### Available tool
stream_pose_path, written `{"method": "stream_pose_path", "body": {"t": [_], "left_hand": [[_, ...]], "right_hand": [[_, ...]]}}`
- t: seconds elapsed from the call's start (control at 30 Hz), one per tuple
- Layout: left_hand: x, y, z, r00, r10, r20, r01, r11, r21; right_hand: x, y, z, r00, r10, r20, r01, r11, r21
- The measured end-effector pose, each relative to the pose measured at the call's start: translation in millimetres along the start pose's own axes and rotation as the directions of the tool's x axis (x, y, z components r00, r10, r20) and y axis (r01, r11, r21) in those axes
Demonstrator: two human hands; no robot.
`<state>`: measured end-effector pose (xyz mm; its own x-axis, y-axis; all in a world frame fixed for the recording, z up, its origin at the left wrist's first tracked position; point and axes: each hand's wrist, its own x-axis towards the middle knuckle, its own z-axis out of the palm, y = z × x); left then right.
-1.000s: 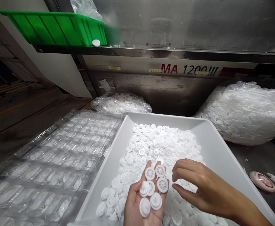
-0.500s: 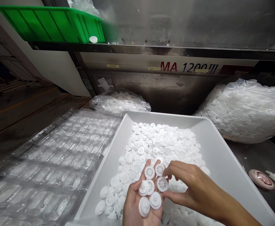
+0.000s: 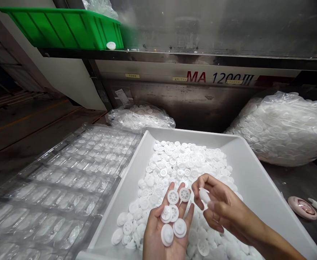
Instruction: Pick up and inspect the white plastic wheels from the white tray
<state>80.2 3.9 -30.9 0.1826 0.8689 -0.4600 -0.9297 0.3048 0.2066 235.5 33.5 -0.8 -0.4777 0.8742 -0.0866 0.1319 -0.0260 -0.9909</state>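
Note:
My left hand (image 3: 165, 234), palm up with fingers spread, holds several small white plastic wheels (image 3: 179, 228). Some show a spoked face, others a stepped hub. To its right, my right hand (image 3: 223, 209) pinches one white plastic wheel (image 3: 204, 195) edge-on between thumb and fingers, apart from the left palm. Both hands are above a light grey bin (image 3: 246, 159) holding a heap of the same wheels (image 3: 185, 162). The hands hide part of the heap.
Clear plastic trays (image 3: 66, 173) with filled pockets stand left of the bin. Bags of white parts lie behind (image 3: 142, 117) and at right (image 3: 291, 130). A green crate (image 3: 63, 29) and a loose white wheel (image 3: 111, 45) are on the machine ledge. A pink round object (image 3: 301, 208) lies at right.
My right hand has lifted a wheel from the left fingers and moved slightly up and right, turning it edge-on. The left hand keeps the others. The view has shifted slightly.

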Motion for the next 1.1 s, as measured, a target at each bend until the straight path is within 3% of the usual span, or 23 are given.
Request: {"method": "stream_pose_path", "body": {"t": [0.1, 0.23, 0.37, 0.47, 0.53, 0.67, 0.83, 0.97, 1.1], "left_hand": [[0, 1, 0.3, 1.000, -0.003, 0.007, 0.003, 1.000, -0.003], [-2, 0, 4.6, 0.999, 0.001, -0.032, 0.000, 0.999, 0.052], [-5, -3, 12.3, 0.997, -0.039, -0.070, 0.044, 0.997, 0.066], [-7, -3, 18.5, 0.988, -0.140, -0.057, 0.141, 0.990, 0.001], [-7, -2, 21.0, 0.985, -0.163, -0.064, 0.162, 0.987, -0.019], [-7, 0, 21.5, 0.980, -0.185, -0.075, 0.186, 0.983, -0.001], [-7, -2, 19.6, 0.988, -0.133, -0.074, 0.137, 0.989, 0.048], [-7, -4, 18.1, 0.996, 0.029, -0.082, -0.023, 0.997, 0.071], [-4, -2, 13.0, 0.995, 0.078, -0.060, -0.078, 0.997, 0.005]], "right_hand": [[0, 0, 2, 0.999, -0.022, -0.034, 0.022, 1.000, -0.004], [-1, 4, 17, 0.989, -0.136, -0.063, 0.114, 0.955, -0.272], [0, 8, 32, 0.954, -0.299, 0.017, 0.253, 0.775, -0.579], [1, 8, 38, 0.949, -0.316, 0.025, 0.237, 0.656, -0.717], [2, 8, 40, 0.950, -0.312, 0.026, 0.225, 0.624, -0.748], [3, 9, 45, 0.950, -0.310, -0.030, 0.194, 0.665, -0.721], [3, 2, 43, 0.955, -0.252, -0.156, 0.126, 0.821, -0.557], [0, -6, 28, 0.973, -0.045, -0.226, -0.047, 0.921, -0.387], [1, -3, 19, 0.970, 0.166, -0.175, -0.208, 0.943, -0.260]]}}
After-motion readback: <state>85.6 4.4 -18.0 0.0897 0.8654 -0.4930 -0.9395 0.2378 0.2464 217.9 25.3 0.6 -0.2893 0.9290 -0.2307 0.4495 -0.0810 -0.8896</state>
